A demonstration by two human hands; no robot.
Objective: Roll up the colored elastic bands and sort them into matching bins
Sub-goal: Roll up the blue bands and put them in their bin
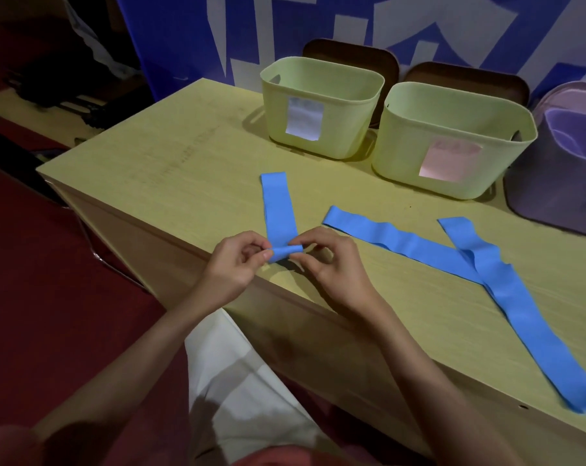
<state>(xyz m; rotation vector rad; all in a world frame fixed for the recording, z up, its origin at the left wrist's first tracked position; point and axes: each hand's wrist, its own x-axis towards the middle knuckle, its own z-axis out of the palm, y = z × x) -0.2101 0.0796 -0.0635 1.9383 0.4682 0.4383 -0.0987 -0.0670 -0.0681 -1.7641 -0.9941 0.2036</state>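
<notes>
A short blue elastic band (279, 206) lies on the wooden table (170, 156), pointing away from me. Its near end is curled into a small roll at the table's front edge. My left hand (232, 264) pinches the roll's left side and my right hand (332, 260) pinches its right side. Two longer blue bands lie flat to the right: one (395, 240) runs diagonally, the other (520, 311) crosses over it and reaches the table's right front edge.
Three bins stand along the table's back: a green bin (318, 79) with a pale label, a green bin (453, 129) with a pink label, and a purple bin (553, 183) at the right edge. Brown chair backs and a blue banner rise behind them.
</notes>
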